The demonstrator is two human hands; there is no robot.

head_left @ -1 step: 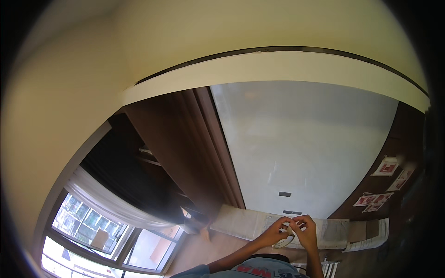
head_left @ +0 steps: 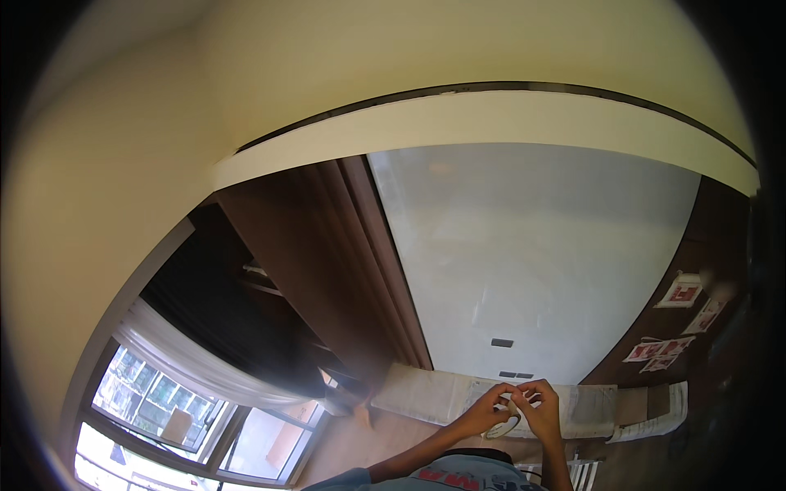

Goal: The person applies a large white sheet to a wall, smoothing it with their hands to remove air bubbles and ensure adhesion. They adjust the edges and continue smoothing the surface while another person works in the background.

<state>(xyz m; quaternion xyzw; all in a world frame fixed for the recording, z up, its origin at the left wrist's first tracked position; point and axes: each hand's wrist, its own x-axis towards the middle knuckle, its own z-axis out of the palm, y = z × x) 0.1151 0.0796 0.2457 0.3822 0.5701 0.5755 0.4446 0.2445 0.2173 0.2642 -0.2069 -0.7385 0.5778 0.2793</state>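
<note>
My two hands meet at the lower middle, in front of the panelled wall. My left hand is closed, with its fingertips pinched near those of the right hand. A pale ring that looks like a roll of tape hangs under the fingers, between the palms. My right hand is also closed, thumb and fingers bent together at the top of the ring. How each fingertip grips the roll is too small to make out.
Sheets of paper cover a long low surface behind the hands. A large pale panel rises beyond, with brown panelling to its left. Red-and-white papers are at right. A window with a white curtain stands at lower left.
The view has shifted very slightly. Both hands and the roll of tape stay nearly where they were.
</note>
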